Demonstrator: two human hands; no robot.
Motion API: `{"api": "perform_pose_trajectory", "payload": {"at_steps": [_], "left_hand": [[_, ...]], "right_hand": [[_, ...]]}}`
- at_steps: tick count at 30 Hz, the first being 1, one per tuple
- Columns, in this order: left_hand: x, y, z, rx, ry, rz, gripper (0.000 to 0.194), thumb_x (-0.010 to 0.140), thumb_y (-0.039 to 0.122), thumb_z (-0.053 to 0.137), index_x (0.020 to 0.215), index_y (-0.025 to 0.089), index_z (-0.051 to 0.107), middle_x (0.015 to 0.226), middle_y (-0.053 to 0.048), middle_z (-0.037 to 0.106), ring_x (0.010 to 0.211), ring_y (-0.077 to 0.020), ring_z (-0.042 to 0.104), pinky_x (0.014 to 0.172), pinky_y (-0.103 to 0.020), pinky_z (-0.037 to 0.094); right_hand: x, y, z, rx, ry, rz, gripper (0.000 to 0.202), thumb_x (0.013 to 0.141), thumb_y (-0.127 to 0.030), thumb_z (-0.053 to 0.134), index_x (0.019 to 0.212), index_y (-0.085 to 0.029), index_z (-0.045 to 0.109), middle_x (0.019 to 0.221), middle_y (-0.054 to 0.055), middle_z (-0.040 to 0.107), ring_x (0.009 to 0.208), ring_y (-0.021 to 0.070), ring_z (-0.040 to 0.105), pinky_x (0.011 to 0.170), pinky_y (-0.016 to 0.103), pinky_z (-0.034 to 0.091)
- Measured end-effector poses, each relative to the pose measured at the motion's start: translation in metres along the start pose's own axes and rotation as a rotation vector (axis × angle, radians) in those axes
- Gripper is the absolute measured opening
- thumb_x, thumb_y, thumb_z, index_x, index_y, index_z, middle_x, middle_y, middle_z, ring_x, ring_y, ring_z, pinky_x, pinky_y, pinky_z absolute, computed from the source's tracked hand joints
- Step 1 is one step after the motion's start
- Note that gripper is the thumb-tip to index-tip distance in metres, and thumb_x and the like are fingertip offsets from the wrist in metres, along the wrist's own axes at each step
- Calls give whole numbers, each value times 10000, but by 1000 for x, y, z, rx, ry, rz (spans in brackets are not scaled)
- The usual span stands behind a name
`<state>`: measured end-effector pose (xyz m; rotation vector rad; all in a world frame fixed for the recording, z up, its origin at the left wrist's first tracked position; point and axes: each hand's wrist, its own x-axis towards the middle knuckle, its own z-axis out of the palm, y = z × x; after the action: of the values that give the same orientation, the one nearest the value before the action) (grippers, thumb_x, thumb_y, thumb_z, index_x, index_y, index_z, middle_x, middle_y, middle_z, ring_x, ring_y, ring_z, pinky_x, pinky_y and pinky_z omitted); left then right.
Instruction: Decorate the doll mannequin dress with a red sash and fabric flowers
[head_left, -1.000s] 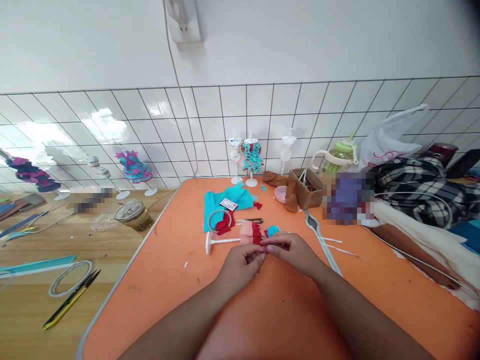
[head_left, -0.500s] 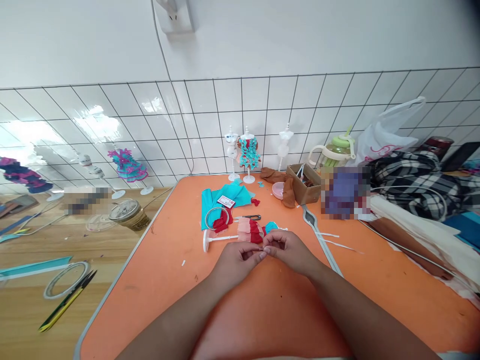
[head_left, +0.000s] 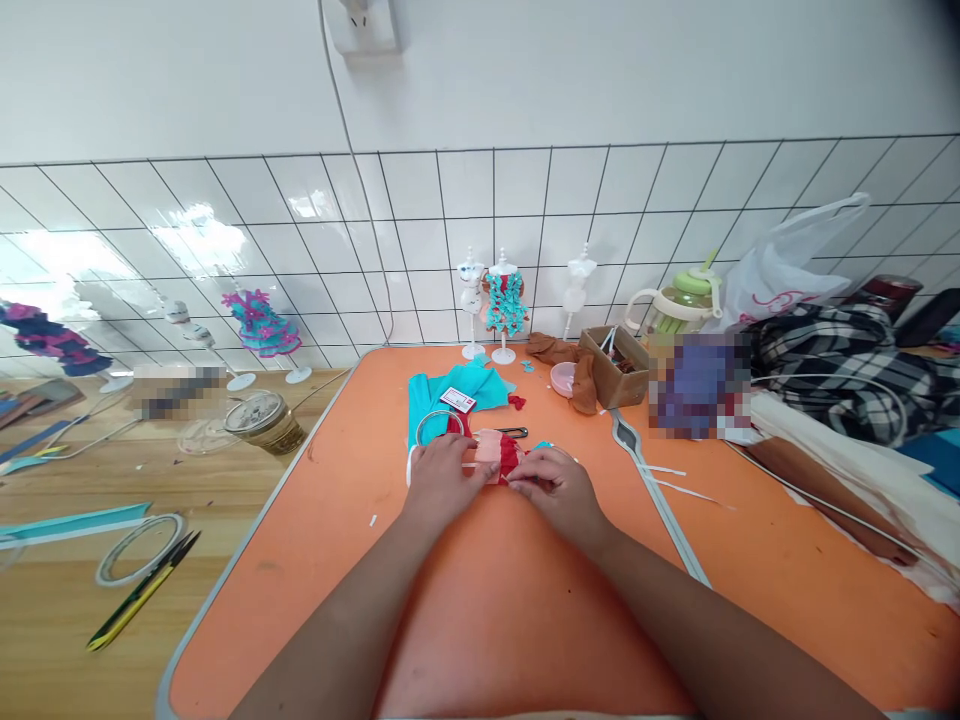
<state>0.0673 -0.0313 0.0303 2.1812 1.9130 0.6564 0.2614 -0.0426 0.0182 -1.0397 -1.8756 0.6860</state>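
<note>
A small white mannequin in a pink and red ruffled dress (head_left: pixel 491 447) lies on its side on the orange mat. My left hand (head_left: pixel 448 478) is closed on it, over the stand and the pink end of the dress. At the red end, my right hand (head_left: pixel 555 487) has its thumb and fingertips pinched together; what they hold is too small to make out. Behind the hands are turquoise cloth (head_left: pixel 480 383), a white label card (head_left: pixel 457 400), a tape ring (head_left: pixel 421 428) and black snips (head_left: pixel 513 433).
Upright mannequins (head_left: pixel 504 310) stand by the tiled wall. To the right are a cardboard box (head_left: pixel 619 375), a green-lidded jug (head_left: pixel 690 300) and checked cloth (head_left: pixel 817 360). Left, on wood, are a jar (head_left: pixel 264 425), another tape ring (head_left: pixel 140 550) and yellow-black scissors (head_left: pixel 142 595).
My hands were together in front of the dress. They have moved apart and forward, the left onto the lying mannequin and the right to the red ruffles. The view has shifted slightly.
</note>
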Motion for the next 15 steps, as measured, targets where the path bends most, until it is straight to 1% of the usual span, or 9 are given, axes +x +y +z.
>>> {"api": "perform_pose_trajectory", "payload": {"at_steps": [2, 5, 8, 10, 13, 15], "left_hand": [[0, 2, 2, -20, -12, -22, 374, 806, 502, 522, 1003, 211, 649, 1056, -69, 668, 1037, -265, 558, 917, -407, 324], [2, 3, 2, -132, -50, -116, 376, 814, 508, 498, 973, 205, 655, 968, -60, 697, 960, -246, 598, 881, -371, 354], [6, 5, 0, -308, -147, -218, 423, 816, 566, 451, 934, 224, 670, 911, -32, 701, 879, -214, 614, 764, -300, 403], [11, 7, 0, -373, -204, -243, 461, 809, 603, 426, 904, 230, 681, 879, -22, 696, 859, -204, 608, 714, -274, 403], [18, 10, 2, -386, -254, -276, 470, 747, 626, 495, 844, 202, 676, 793, -19, 671, 808, -204, 592, 665, -264, 391], [22, 10, 3, -432, -295, -301, 444, 690, 599, 575, 817, 183, 662, 746, -15, 652, 760, -195, 584, 629, -255, 388]], "right_hand": [[2, 4, 1, -15, -2, -70, 98, 808, -329, 625, 821, -302, 719, 862, 22, 664, 859, 189, 567, 796, 342, 431], [2, 11, -2, -14, -23, -127, 93, 812, -327, 622, 810, -300, 711, 919, 23, 656, 900, 189, 568, 817, 349, 438], [2, 15, -3, -25, -27, -171, 84, 812, -314, 624, 817, -291, 704, 960, 26, 648, 938, 193, 560, 823, 352, 442], [4, 18, -2, -34, -10, -200, 83, 814, -300, 624, 839, -287, 702, 976, 25, 645, 952, 191, 553, 828, 349, 442], [7, 20, 1, -81, 13, -237, 92, 823, -280, 618, 857, -288, 703, 995, 19, 644, 947, 182, 541, 826, 339, 437], [9, 22, 1, -141, 36, -262, 92, 825, -280, 618, 847, -289, 707, 991, 15, 647, 914, 175, 537, 806, 331, 429]]}}
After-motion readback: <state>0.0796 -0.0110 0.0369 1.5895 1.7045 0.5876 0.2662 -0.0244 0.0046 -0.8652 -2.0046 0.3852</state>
